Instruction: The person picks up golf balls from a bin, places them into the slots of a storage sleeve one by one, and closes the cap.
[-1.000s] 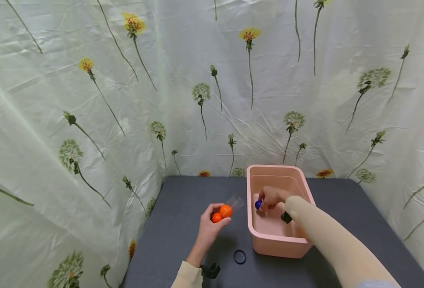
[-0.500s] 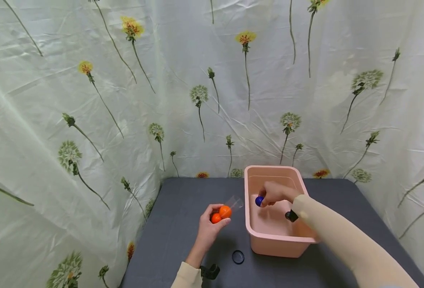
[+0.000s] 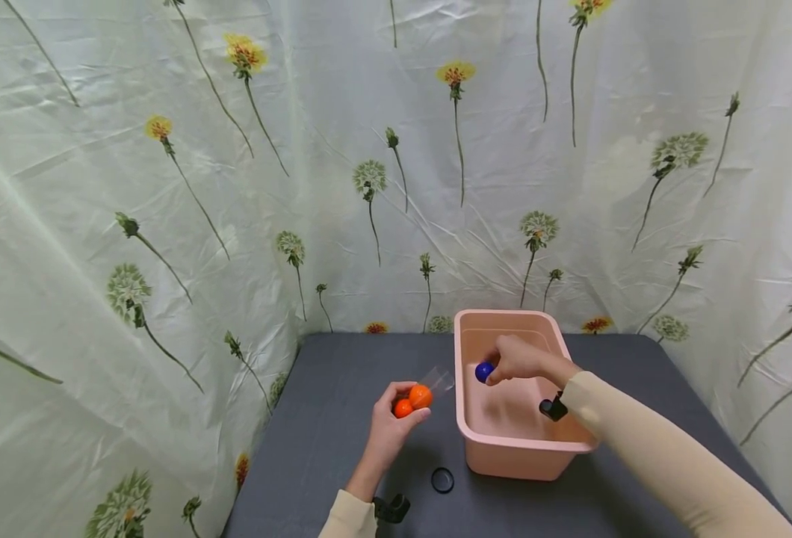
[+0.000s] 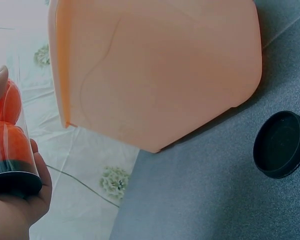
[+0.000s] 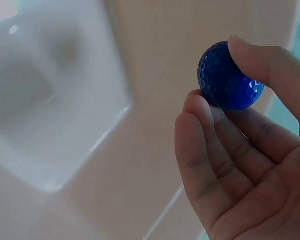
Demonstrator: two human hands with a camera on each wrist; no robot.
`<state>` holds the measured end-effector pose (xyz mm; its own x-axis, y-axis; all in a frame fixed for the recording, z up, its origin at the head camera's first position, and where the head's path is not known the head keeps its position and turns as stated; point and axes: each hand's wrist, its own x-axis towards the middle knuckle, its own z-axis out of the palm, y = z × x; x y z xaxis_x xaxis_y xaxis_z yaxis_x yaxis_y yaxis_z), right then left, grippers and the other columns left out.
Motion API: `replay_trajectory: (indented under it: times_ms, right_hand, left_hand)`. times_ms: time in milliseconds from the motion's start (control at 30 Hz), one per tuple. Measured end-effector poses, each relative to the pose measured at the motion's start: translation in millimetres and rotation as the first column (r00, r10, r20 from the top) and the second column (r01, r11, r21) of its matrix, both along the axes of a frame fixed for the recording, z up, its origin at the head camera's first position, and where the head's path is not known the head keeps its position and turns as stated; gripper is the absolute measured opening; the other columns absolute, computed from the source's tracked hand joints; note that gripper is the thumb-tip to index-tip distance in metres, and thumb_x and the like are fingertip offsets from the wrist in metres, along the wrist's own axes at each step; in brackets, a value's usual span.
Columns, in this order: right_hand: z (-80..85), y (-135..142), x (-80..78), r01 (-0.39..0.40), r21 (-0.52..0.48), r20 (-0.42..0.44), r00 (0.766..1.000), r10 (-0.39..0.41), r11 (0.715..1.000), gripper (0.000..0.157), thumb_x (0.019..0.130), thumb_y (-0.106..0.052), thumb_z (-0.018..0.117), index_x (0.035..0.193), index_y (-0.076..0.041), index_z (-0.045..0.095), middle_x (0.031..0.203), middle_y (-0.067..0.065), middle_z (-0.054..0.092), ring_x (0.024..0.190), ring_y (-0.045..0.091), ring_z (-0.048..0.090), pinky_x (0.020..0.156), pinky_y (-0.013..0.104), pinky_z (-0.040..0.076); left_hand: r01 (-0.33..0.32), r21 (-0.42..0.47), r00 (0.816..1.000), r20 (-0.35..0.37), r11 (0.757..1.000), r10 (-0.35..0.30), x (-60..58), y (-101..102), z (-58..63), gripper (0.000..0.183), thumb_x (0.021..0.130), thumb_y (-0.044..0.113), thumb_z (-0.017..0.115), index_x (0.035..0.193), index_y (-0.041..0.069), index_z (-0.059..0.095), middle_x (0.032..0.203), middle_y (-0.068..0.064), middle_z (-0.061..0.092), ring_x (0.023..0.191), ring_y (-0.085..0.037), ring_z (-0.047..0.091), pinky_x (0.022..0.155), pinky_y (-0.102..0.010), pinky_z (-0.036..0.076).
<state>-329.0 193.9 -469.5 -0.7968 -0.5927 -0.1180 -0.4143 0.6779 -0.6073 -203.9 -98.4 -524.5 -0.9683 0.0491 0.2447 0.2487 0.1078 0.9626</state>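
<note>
A clear plastic tube (image 3: 441, 382) with a black base lies tilted in my left hand (image 3: 388, 424), its far end pointing toward the bin. Two orange balls (image 3: 420, 397) sit inside it, and in the left wrist view the fingers and thumb grip its wall. Between thumb and fingertips, my right hand (image 3: 520, 359) pinches a blue golf ball (image 5: 230, 77), whose dimples show in the right wrist view. That hand is within the pink bin (image 3: 530, 446), above its floor.
On the dark grey table (image 3: 342, 373), a round black cap (image 4: 281, 145) lies in front of the bin's near left corner. A flower-print curtain (image 3: 342, 187) hangs behind and beside the table.
My right hand has lifted the blue golf ball a little from near the bin's floor. The left hand keeps its hold on the tube, almost still. The view has shifted slightly.
</note>
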Motion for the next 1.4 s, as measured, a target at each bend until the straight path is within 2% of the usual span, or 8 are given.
replay_trajectory:
  times_ms: [133,300,500,667,800,933,1167,1400]
  right_hand:
    - [9.5,-3,8.8,0.003,-0.028,-0.042,0.999,-0.004,1.000,0.026,0.080,-0.020,0.086,0.104,-0.015,0.077,0.085,-0.008,0.071,0.075,0.014,0.064,0.066,0.031,0.055]
    - [17.8,-7,23.4,-0.014,-0.062,-0.088,0.996,0.008,0.998,0.034,0.079,-0.025,0.087,0.109,-0.014,0.076,0.091,-0.007,0.071,0.082,0.018,0.065,0.067,0.029,0.056]
    - [30.5,-12,41.2,-0.018,-0.117,-0.100,0.995,0.007,0.993,0.033,0.081,-0.023,0.086,0.111,-0.014,0.075,0.092,-0.005,0.071,0.080,0.019,0.064,0.066,0.029,0.056]
    - [39.1,-15,51.9,0.007,-0.150,-0.112,0.993,-0.024,0.989,0.034,0.082,-0.023,0.085,0.113,-0.016,0.075,0.094,-0.005,0.071,0.078,0.015,0.063,0.066,0.029,0.056]
    - [42.4,-17,58.3,0.031,-0.169,-0.116,0.992,-0.052,0.985,0.033,0.082,-0.022,0.085,0.113,-0.020,0.075,0.094,-0.007,0.071,0.078,0.015,0.064,0.066,0.029,0.057]
    - [44.7,-19,64.1,0.020,-0.195,-0.133,0.990,-0.046,0.981,0.032,0.083,-0.022,0.084,0.113,-0.022,0.074,0.094,-0.008,0.071,0.078,0.018,0.065,0.066,0.030,0.057]
    - [47.5,-26,70.8,0.007,-0.234,-0.120,0.992,-0.036,0.972,0.032,0.085,-0.024,0.083,0.116,-0.019,0.073,0.096,-0.006,0.071,0.081,0.018,0.065,0.068,0.031,0.057]
    - [50.6,-32,71.3,-0.011,-0.232,-0.152,0.988,-0.025,0.973,0.033,0.084,-0.023,0.083,0.116,-0.017,0.073,0.093,-0.006,0.071,0.078,0.020,0.065,0.064,0.029,0.056]
  left_hand:
    - [0.008,0.004,1.000,0.000,1.000,-0.008,0.2,-1,0.7,0.042,0.084,0.007,0.082,0.121,0.014,0.063,0.118,-0.006,0.063,0.105,-0.028,0.057,0.086,-0.030,0.052]
    - [0.009,0.005,1.000,0.001,1.000,-0.009,1.2,0,0.3,0.043,0.083,0.008,0.082,0.121,0.013,0.063,0.118,-0.007,0.063,0.105,-0.028,0.057,0.087,-0.030,0.052]
    - [0.005,-0.006,1.000,0.012,1.000,-0.005,2.1,2,0.8,0.043,0.083,0.008,0.083,0.121,0.014,0.063,0.119,-0.007,0.063,0.106,-0.027,0.057,0.087,-0.029,0.052]
    - [0.008,-0.006,1.000,0.009,1.000,-0.008,2.4,3,2.9,0.043,0.083,0.009,0.083,0.122,0.014,0.063,0.119,-0.007,0.063,0.107,-0.028,0.056,0.088,-0.029,0.052]
    - [0.015,-0.002,1.000,0.011,1.000,-0.015,2.8,4,4.9,0.044,0.084,0.009,0.082,0.122,0.013,0.063,0.119,-0.008,0.062,0.107,-0.028,0.057,0.088,-0.029,0.052]
    - [0.027,-0.008,1.000,0.014,1.000,-0.027,3.0,4,6.1,0.044,0.084,0.009,0.082,0.123,0.012,0.063,0.120,-0.008,0.062,0.107,-0.027,0.057,0.087,-0.029,0.053]
    - [0.044,-0.013,0.999,0.008,0.999,-0.044,2.6,5,6.9,0.045,0.082,0.011,0.084,0.122,0.013,0.063,0.119,-0.005,0.063,0.105,-0.024,0.058,0.087,-0.030,0.053]
    - [0.053,-0.014,0.999,-0.003,0.999,-0.053,2.7,6,8.8,0.045,0.083,0.011,0.084,0.122,0.013,0.063,0.119,-0.005,0.063,0.104,-0.024,0.058,0.087,-0.031,0.053]
